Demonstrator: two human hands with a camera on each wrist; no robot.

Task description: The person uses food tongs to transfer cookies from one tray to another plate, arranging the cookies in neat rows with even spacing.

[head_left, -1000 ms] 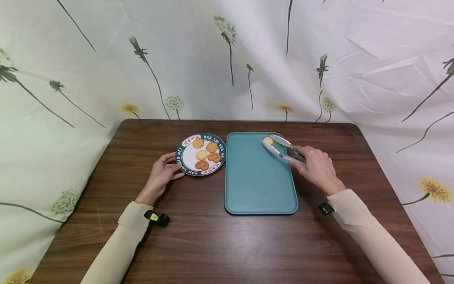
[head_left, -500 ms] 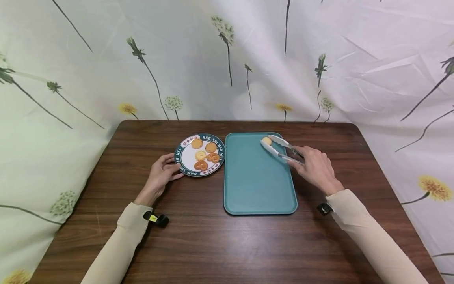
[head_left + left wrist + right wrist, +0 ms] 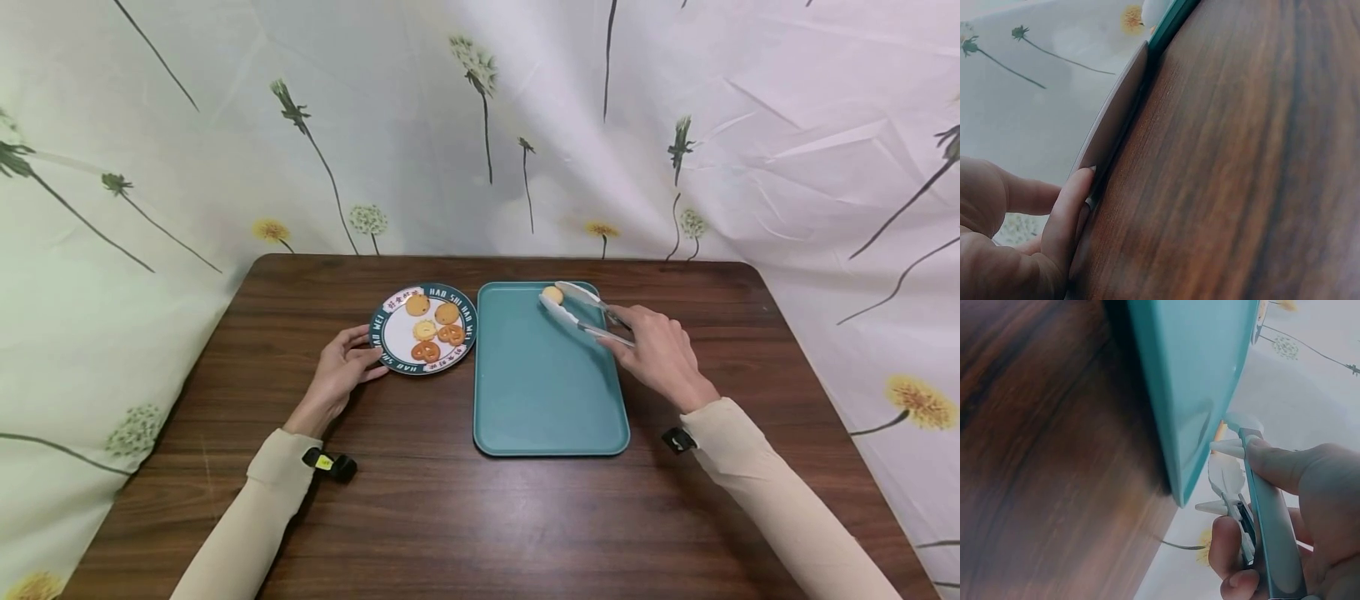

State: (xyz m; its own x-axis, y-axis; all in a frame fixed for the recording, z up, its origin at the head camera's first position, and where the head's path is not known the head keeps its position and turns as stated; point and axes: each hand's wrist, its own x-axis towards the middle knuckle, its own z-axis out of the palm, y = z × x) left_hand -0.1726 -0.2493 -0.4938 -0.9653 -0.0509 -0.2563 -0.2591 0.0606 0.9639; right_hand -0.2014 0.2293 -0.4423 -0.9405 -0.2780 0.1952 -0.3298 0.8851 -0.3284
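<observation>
In the head view my left hand (image 3: pixel 337 375) holds the near-left rim of a round white plate (image 3: pixel 397 333) with a green lettered border. The left wrist view shows fingers (image 3: pixel 1067 209) at the plate's edge. Two round brown cookies (image 3: pixel 447 312), a pale scalloped cookie (image 3: pixel 424 331) and two pretzels (image 3: pixel 426 352) lie on it. My right hand (image 3: pixel 660 354) grips metal tongs (image 3: pixel 564 315) with pale tips. Between those tips is a small round cookie (image 3: pixel 552 294), over the far end of the teal tray (image 3: pixel 551 392).
Plate and tray sit side by side on a dark wooden table (image 3: pixel 480 525), towards its far edge. Behind the table hangs a white cloth (image 3: pixel 420 125) printed with flowers. Each wrist carries a strapped black device (image 3: pixel 678 440).
My right hand has shifted slightly left, carrying the tongs and the round cookie across the tray's far end. My left hand stays at the plate.
</observation>
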